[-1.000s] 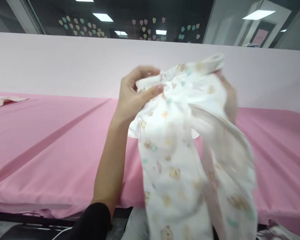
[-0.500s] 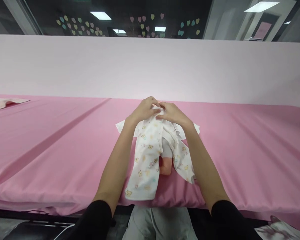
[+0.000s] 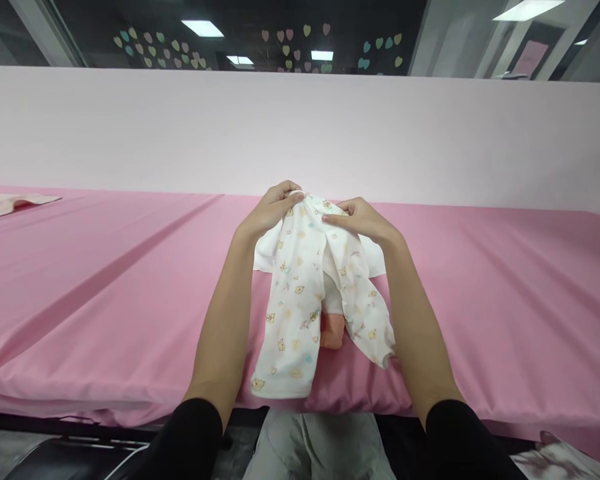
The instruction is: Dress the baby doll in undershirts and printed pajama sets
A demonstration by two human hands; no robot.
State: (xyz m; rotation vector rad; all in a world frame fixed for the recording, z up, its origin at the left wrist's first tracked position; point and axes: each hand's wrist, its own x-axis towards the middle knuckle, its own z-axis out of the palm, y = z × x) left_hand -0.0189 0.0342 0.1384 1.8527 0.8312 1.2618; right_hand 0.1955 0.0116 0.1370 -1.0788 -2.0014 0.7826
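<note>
A pair of white baby pants (image 3: 296,287) with small bear prints hangs from both hands by its waistband. My left hand (image 3: 275,207) pinches the waistband's left end, thumb on the near side. With thumb and fingers closed, my right hand (image 3: 363,219) grips the right part. Behind the pants lies a baby doll on the pink-covered surface; its foot (image 3: 333,331) shows between the two pant legs. White cloth, perhaps the doll's top (image 3: 373,257), spreads out on both sides. The doll's head and most of its body are hidden.
A pink sheet (image 3: 130,287) covers the padded surface, which meets a white wall (image 3: 130,133). At the far left lies a folded pale cloth (image 3: 10,203). A crumpled patterned cloth (image 3: 560,460) sits low at the right, and a black chair (image 3: 65,460) low at the left.
The pants came down from near the camera to over the doll. Since then my hands have moved apart, spreading the waistband and lifting it slightly.
</note>
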